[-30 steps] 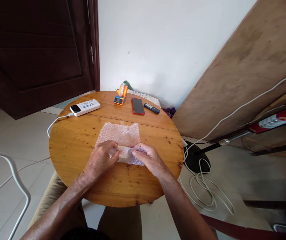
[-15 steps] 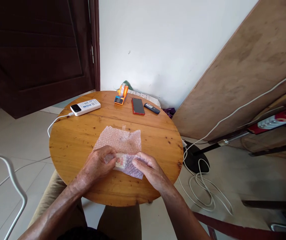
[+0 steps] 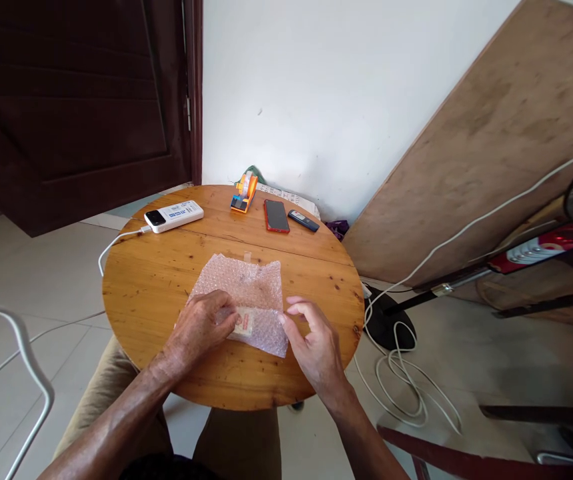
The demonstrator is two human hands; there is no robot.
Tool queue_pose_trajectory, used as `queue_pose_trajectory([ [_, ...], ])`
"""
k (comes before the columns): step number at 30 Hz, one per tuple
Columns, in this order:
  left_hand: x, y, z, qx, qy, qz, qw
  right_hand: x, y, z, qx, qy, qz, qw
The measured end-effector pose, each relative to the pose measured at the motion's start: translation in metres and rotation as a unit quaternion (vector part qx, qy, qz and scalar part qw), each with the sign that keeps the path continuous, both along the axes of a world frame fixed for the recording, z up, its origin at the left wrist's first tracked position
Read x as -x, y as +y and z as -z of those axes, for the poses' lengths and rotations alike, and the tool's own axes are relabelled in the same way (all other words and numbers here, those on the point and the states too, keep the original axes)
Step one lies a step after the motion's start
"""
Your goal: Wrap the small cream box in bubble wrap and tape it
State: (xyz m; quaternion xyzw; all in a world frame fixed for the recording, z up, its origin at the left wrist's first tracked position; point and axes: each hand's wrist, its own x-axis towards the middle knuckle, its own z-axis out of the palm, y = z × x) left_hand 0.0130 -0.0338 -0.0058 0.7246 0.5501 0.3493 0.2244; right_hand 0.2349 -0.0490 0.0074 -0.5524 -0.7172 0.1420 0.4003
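Note:
A sheet of bubble wrap (image 3: 246, 277) lies on the round wooden table (image 3: 316, 267), its near part folded over a small flat pale item (image 3: 243, 321) with red print; what that item is I cannot make out. My left hand (image 3: 205, 327) is closed on the left end of the fold, thumb and fingers gripping the wrap and the item's left side. My right hand (image 3: 316, 343) is open at the wrap's right edge, thumb and fingers apart. Its thumb tip is at the edge; whether it touches I cannot tell.
Toward the back of the table are a white power bank (image 3: 176, 216) with a cable, an orange tape dispenser (image 3: 245, 192), a red-edged phone (image 3: 276, 216) and a dark handheld device (image 3: 303, 221). A fan stand's black base (image 3: 391, 320) and looped white cable (image 3: 401, 373) are on the floor at right.
My right hand has let go of the wrap and shifted right, its fingers spreading. My left hand keeps its hold on the left side.

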Motion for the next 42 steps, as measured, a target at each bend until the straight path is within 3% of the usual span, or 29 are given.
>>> queue_pose_trajectory([
  [2,0.0,0.0,-0.001,0.006,0.003,0.004,1.0,0.007,-0.014,-0.01,-0.105,-0.065,0.002,0.992],
  [4,0.0,0.001,-0.003,0.013,0.006,0.003,1.0,0.02,-0.027,-0.019,-0.161,-0.116,-0.052,0.979],
  [6,-0.001,0.001,-0.004,0.025,0.012,-0.007,1.0,0.034,-0.035,-0.021,-0.162,-0.152,-0.138,0.965],
  [8,-0.001,0.002,-0.004,0.039,0.017,-0.013,0.999,0.046,-0.035,-0.016,-0.136,-0.202,-0.174,0.954],
  [14,0.011,-0.002,-0.004,0.045,0.011,-0.022,0.999,0.054,-0.023,-0.003,-0.057,-0.285,-0.153,0.944],
  [17,0.027,-0.007,-0.004,0.034,0.005,-0.062,0.998,0.056,-0.023,-0.009,-0.031,-0.318,-0.157,0.935],
  [25,0.056,-0.015,-0.003,0.128,0.063,-0.196,0.97,0.069,-0.021,-0.012,-0.022,-0.366,-0.113,0.924],
  [34,0.052,-0.016,-0.012,0.233,0.074,-0.172,0.954,0.075,-0.014,-0.012,-0.066,-0.406,-0.107,0.905],
  [38,0.045,-0.016,-0.009,0.224,-0.033,-0.138,0.964,0.075,-0.01,-0.008,-0.088,-0.419,-0.11,0.897],
  [42,0.033,-0.017,-0.013,0.289,-0.25,-0.099,0.919,0.075,-0.009,-0.007,-0.089,-0.413,-0.113,0.899],
])
